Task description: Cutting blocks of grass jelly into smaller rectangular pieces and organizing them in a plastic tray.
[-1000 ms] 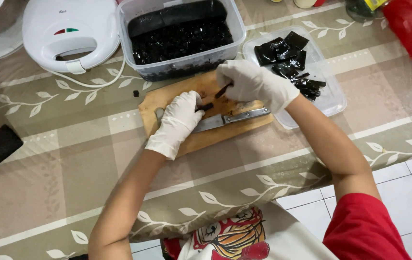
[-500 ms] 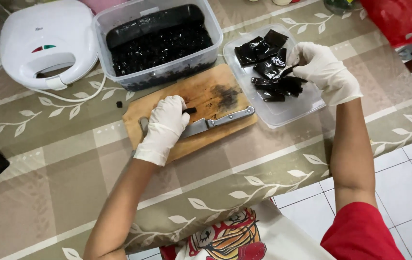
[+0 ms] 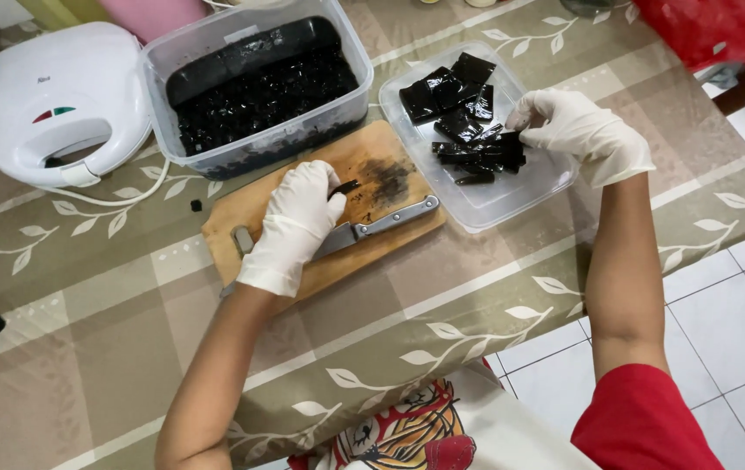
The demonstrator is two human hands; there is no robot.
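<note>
Now: your gloved left hand (image 3: 297, 224) rests curled on the wooden cutting board (image 3: 320, 204), fingertips touching a small black piece (image 3: 345, 186), lying over the knife (image 3: 372, 228) | your right hand (image 3: 574, 130) pinches black pieces (image 3: 468, 139) inside the clear shallow tray (image 3: 477, 196) | black-filled tub (image 3: 255, 83) behind the board.
</note>
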